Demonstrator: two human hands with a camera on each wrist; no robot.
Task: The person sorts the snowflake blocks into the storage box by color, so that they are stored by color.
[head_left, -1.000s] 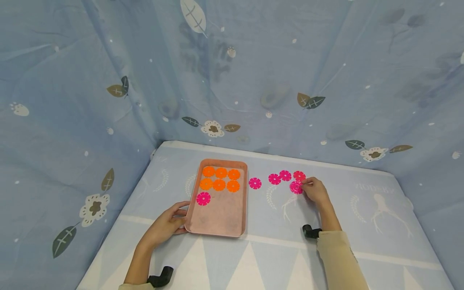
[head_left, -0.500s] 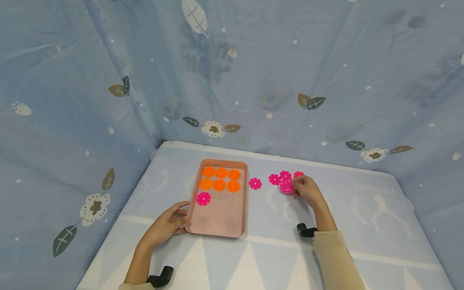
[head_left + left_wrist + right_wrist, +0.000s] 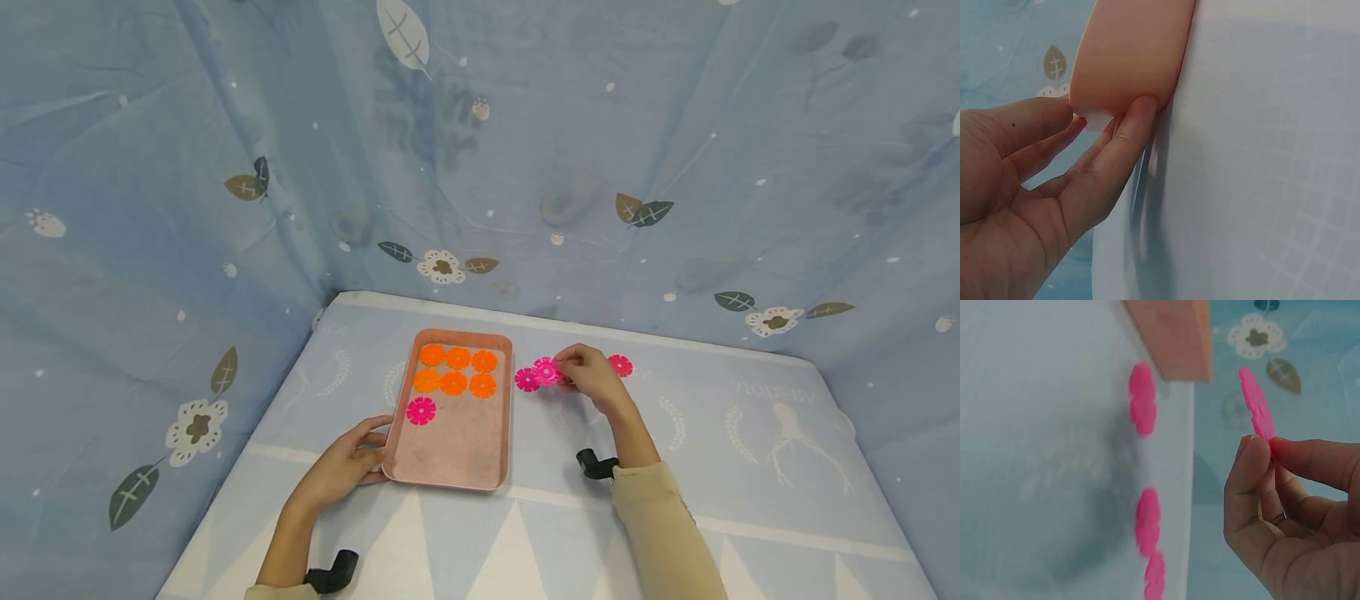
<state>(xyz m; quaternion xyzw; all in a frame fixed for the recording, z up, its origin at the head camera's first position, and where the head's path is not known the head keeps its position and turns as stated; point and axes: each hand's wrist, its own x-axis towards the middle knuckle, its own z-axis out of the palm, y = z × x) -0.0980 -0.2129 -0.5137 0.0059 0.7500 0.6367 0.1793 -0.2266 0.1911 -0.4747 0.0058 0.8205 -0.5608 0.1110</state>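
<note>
My left hand (image 3: 347,463) holds the near left corner of a shallow pink-copper tray (image 3: 450,454); in the left wrist view its fingers (image 3: 1138,115) press against the tray's outer wall. Several orange snowflake discs (image 3: 453,383) lie in two rows inside, with one pink snowflake disc (image 3: 422,411) below them. Right of the tray, my right hand (image 3: 596,379) pinches another pink snowflake disc (image 3: 1256,405) between thumb and fingers, lifted off the table. In the head view that disc overlaps a pink snowflake disc (image 3: 527,380) lying beside the tray.
Farther right lies a reddish-pink snowflake disc (image 3: 620,365). More pink discs (image 3: 1148,522) on the table show in the right wrist view, hidden behind my right hand in the head view. A patterned blue curtain (image 3: 525,167) hangs behind the table.
My right hand has carried the pinched pink snowflake disc leftward, from beside the reddish-pink disc toward the tray. The left hand and tray have stayed in place.
</note>
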